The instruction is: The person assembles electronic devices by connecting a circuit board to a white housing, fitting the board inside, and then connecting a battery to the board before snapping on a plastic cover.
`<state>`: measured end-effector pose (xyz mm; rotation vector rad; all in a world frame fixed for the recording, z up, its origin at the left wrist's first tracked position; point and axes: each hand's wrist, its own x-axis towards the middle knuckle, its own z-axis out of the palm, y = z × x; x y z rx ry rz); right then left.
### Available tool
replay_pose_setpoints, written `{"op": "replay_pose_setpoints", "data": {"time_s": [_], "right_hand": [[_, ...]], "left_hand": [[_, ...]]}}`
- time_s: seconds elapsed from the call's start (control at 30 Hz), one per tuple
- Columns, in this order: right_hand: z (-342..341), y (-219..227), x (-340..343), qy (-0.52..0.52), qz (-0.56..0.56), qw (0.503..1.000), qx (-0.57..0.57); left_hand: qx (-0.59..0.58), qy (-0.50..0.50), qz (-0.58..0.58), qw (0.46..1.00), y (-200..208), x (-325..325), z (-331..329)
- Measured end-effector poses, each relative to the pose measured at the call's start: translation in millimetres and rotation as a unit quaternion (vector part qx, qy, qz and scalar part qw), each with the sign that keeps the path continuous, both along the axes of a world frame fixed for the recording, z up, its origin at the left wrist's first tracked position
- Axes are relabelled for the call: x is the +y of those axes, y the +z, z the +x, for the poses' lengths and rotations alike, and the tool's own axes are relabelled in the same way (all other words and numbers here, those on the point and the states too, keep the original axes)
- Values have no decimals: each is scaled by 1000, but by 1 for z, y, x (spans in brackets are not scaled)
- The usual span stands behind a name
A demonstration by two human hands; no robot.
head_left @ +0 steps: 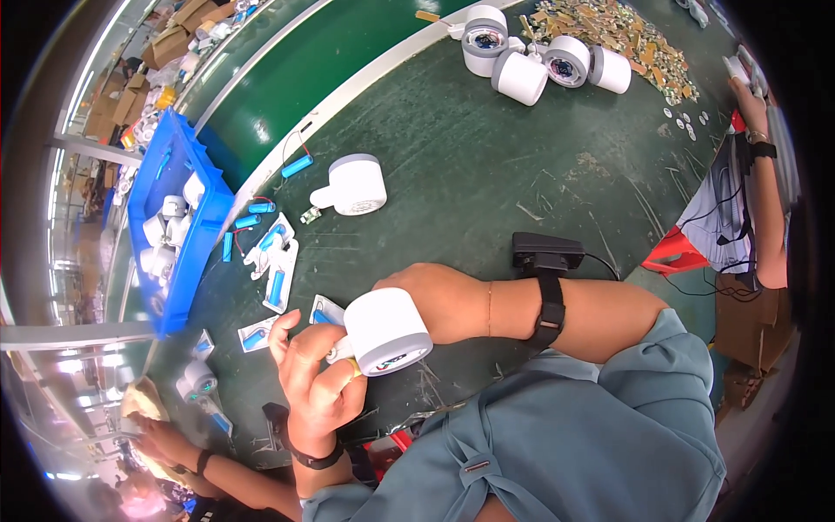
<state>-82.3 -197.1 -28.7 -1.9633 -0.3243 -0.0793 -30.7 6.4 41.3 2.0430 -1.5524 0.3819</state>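
A white cylindrical housing with a grey rim [381,320] is held tilted above the workbench, its open end toward me showing some wiring or parts. My left hand [315,381] is closed around the short stem on its left side, with one finger raised. Curled against the housing's far right side is my right hand [445,300], its fingertips mostly hidden behind the housing. Just beyond my left hand lies a white plastic shell piece with a blue cylindrical battery [326,311]. Another white housing with a stem [357,184] rests farther off, a small circuit board beside it.
A blue bin [181,291] with white housings stands at left. Batteries [248,221] and white shells [283,283] lie beside it. Several housings [520,76] and a pile of small boards [622,39] are at the back. Co-workers' arms show at right [769,200] and lower left [235,483].
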Motion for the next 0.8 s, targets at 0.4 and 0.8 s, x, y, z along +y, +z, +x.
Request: {"op": "replay_pose_setpoints", "data": {"time_s": [0.4,0.8], "right_hand": [[1,0,2,10,-12,1000,27],[-3,-1,2,9,13,1000,16]], "left_hand": [[75,10,-33,997,-5,12,4],[-57,182,136,972,5,95,-1]]}}
